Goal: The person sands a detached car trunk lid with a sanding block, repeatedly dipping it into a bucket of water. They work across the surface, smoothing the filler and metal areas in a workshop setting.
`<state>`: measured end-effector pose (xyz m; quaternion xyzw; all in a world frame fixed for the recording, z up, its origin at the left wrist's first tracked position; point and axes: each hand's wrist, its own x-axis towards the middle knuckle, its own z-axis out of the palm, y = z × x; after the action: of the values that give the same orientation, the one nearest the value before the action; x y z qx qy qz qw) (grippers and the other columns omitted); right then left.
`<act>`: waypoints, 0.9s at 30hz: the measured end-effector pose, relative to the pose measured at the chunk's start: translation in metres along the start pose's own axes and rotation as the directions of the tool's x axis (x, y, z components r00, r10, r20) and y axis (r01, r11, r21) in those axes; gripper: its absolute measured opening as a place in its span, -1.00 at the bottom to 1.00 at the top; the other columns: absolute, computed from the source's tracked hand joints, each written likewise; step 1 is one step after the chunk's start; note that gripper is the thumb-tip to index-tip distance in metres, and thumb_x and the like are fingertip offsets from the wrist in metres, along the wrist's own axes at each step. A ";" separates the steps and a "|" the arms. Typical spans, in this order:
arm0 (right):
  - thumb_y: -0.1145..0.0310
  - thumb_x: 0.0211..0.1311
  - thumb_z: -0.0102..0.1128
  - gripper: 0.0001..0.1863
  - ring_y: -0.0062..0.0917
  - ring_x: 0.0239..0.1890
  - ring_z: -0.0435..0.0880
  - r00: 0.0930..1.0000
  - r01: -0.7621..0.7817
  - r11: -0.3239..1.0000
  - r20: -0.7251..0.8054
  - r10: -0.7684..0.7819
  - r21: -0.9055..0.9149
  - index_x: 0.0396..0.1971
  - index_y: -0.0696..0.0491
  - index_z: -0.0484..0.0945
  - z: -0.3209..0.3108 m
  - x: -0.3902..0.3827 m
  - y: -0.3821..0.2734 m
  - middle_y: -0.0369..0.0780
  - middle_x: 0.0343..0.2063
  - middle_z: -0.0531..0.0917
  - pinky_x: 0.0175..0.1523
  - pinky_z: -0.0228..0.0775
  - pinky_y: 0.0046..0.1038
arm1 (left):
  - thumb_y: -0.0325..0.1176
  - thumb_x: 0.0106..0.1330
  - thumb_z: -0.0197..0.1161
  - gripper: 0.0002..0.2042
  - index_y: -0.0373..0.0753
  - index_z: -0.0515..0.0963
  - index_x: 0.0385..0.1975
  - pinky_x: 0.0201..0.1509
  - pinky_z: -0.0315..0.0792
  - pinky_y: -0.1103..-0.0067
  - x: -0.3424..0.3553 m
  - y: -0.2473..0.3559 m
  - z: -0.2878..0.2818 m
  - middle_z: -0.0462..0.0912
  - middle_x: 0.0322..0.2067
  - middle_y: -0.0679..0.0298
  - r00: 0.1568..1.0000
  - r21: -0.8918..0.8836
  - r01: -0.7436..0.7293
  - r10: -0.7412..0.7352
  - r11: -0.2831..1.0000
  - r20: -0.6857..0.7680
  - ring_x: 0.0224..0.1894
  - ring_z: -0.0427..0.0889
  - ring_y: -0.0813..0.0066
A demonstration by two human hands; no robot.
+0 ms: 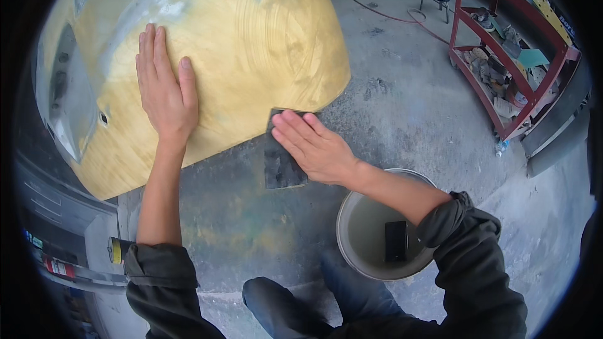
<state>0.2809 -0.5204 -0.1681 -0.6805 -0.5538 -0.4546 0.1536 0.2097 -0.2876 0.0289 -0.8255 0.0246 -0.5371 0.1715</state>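
Head view: L hand (166, 97) flat on yellow panel (220, 88), fingers together, thumb out. R hand (323, 150) flat over dark sheet (284, 172) at panel's lower edge, fingers slightly apart; thumb hidden, can't tell re pinch. Prob. part-done: swirls (276, 31) look worked, pale patches (169, 7) poss. left.

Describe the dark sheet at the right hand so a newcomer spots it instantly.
Find the large yellow panel, upper left. At its lower right edge, the right hand lies across a dark, roughly rectangular sheet that reaches past that edge. Unlike the smaller black block inside the round bucket, it is partly covered by the hand.
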 end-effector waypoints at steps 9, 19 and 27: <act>0.41 0.41 -0.06 -0.38 -0.37 0.64 0.22 0.985 0.162 0.982 0.045 -0.167 0.094 0.48 0.12 0.40 -0.024 -0.020 0.058 -0.15 0.57 0.34 0.73 -0.12 -0.24 | -0.15 0.63 -0.01 -0.44 -0.32 0.32 0.50 0.66 0.05 0.14 -0.001 -0.004 -0.005 0.33 0.53 -0.01 1.000 0.005 -0.014 0.014 1.000 -0.028 0.59 0.24 -0.01; 0.39 0.45 -0.02 -0.33 -0.44 0.68 0.11 0.983 0.117 0.990 0.130 -0.127 0.077 0.55 0.14 0.27 -0.026 -0.027 0.067 -0.17 0.61 0.24 0.75 -0.16 -0.24 | -0.14 0.61 0.01 -0.45 -0.31 0.34 0.49 0.65 0.09 0.17 -0.002 -0.004 -0.002 0.35 0.51 0.00 0.999 -0.013 -0.016 0.015 1.000 -0.034 0.58 0.26 -0.01; 0.13 0.45 0.17 -0.26 -0.12 0.42 0.51 0.652 -0.391 0.915 0.732 0.197 0.101 0.52 0.16 0.27 -0.042 -0.170 0.085 0.01 0.50 0.41 0.57 0.23 -0.12 | -0.09 0.59 -0.02 -0.40 -0.29 0.30 0.52 0.68 0.07 0.17 -0.003 -0.009 -0.001 0.31 0.55 0.02 0.999 0.061 0.002 0.000 0.998 -0.033 0.61 0.22 0.01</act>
<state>0.3421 -0.6836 -0.2541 -0.8580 -0.5036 -0.0533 0.0858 0.2061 -0.2792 0.0297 -0.8109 0.0104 -0.5513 0.1959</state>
